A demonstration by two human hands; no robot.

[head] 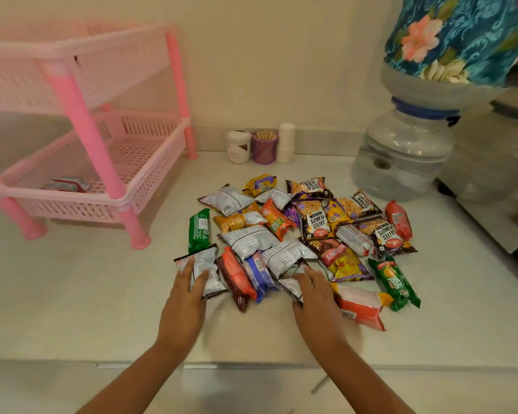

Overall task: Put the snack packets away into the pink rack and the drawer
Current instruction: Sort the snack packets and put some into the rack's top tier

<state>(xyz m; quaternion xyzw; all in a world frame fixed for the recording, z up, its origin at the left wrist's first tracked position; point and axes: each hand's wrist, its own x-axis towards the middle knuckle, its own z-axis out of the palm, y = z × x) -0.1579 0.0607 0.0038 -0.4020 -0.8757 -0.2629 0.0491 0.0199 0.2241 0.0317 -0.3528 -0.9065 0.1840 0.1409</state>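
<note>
A pile of several snack packets (305,231) lies on the pale counter (87,294). My left hand (184,306) rests with straight fingers on a silver-white packet (204,270) at the pile's near left edge. My right hand (314,300) lies on another silver packet (290,286) at the pile's near middle, fingers extended over it. The two-tier pink rack (81,138) stands at the left; its lower basket holds one red and silver packet (68,184). No drawer is visible.
A large water jug (407,144) under a floral cloth (461,34) stands at the back right. A white jar (238,145), a purple stick holder (264,148) and stacked white cups (286,142) line the back wall. The counter's front edge (251,366) runs below my wrists.
</note>
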